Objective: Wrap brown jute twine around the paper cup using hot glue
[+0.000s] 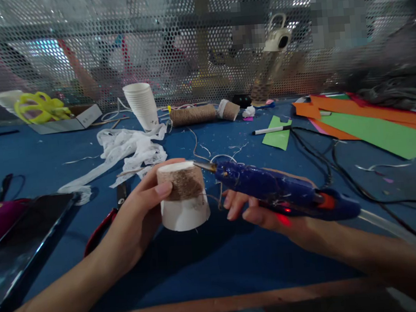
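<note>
My left hand (143,203) is closed around an upside-down white paper cup (185,214). Brown twine (185,183) is wound around the upper half of the cup, and a loose strand trails off its right side. In my right hand (258,209) is a blue hot glue gun (266,180), a red light glowing on its underside. Its metal nozzle (204,165) points left and meets the cup's upper rim, though I cannot tell whether it touches. A clear glue stick (383,222) sticks out of the gun's back end.
Behind the cup lie a twine roll (193,115), stacked paper cups (140,103) and white lace (132,149). Yellow scissors (40,107) rest in a box at left, near a phone (28,235). Coloured paper (377,130) and a black cord (348,177) lie right. A perforated metal screen (172,49) stands behind.
</note>
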Demonstrator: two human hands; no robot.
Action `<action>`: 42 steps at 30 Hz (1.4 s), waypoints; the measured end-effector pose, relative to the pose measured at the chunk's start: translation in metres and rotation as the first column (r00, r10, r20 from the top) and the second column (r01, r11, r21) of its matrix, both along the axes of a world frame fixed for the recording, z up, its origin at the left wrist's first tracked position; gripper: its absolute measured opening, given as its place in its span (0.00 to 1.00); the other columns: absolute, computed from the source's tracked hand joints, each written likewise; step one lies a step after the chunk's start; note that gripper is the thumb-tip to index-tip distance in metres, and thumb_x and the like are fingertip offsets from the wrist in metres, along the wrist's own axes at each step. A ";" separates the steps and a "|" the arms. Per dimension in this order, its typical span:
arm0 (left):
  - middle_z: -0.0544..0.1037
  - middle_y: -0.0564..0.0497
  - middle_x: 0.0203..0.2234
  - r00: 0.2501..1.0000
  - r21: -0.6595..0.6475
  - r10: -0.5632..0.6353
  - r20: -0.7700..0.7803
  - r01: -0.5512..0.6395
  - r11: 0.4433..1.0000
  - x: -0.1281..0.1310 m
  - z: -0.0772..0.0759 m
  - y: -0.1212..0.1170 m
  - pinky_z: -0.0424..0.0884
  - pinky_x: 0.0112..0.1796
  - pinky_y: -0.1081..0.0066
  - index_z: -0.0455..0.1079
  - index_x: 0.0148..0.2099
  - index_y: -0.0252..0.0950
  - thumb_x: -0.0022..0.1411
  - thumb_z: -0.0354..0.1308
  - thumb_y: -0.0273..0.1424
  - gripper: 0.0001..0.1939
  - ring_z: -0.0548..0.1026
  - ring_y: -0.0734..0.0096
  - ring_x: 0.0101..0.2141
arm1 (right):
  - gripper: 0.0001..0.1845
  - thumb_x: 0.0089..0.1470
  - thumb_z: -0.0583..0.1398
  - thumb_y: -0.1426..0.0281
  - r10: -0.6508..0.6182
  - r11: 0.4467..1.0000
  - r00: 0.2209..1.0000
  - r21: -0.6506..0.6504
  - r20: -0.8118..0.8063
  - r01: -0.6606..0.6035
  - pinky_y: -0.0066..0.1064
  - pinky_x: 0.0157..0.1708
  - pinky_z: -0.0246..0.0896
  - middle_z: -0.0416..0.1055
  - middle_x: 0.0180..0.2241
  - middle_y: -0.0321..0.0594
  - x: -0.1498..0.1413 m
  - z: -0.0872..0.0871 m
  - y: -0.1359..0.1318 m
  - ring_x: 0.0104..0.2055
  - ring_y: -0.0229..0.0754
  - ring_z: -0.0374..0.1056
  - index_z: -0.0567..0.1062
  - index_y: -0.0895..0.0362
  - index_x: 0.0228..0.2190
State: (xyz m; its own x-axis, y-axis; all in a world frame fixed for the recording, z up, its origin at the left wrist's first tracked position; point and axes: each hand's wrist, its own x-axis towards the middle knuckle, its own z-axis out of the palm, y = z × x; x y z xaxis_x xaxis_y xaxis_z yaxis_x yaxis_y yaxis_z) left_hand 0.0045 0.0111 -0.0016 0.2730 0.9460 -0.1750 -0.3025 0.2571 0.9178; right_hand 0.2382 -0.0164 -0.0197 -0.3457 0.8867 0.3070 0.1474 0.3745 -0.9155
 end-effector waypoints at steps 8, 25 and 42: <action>0.81 0.47 0.47 0.998 0.031 0.037 0.053 -0.039 0.999 -0.002 -0.001 0.004 0.72 0.44 0.64 0.72 0.54 0.40 0.51 0.66 0.37 0.27 0.77 0.52 0.47 | 0.14 0.59 0.63 0.56 0.034 0.937 0.995 -0.343 -0.092 -0.064 0.30 0.35 0.65 0.73 0.31 0.35 0.004 0.007 0.006 0.32 0.37 0.69 0.76 0.54 0.31; 0.81 0.49 0.43 0.993 0.065 0.079 0.086 -0.085 0.994 -0.004 0.000 0.001 0.71 0.40 0.67 0.74 0.54 0.39 0.55 0.64 0.37 0.24 0.75 0.57 0.43 | 0.13 0.58 0.60 0.67 -0.025 0.991 0.973 -0.123 0.229 0.055 0.29 0.21 0.56 0.63 0.19 0.31 0.001 0.018 0.001 0.21 0.36 0.60 0.67 0.52 0.23; 0.81 0.48 0.44 0.993 0.088 0.102 0.058 -0.107 0.990 -0.003 0.003 -0.001 0.70 0.39 0.67 0.73 0.53 0.38 0.56 0.63 0.36 0.23 0.76 0.57 0.43 | 0.12 0.57 0.59 0.70 -0.038 0.999 0.941 0.030 0.337 0.029 0.28 0.24 0.58 0.65 0.22 0.32 0.002 0.018 0.000 0.24 0.36 0.60 0.66 0.54 0.22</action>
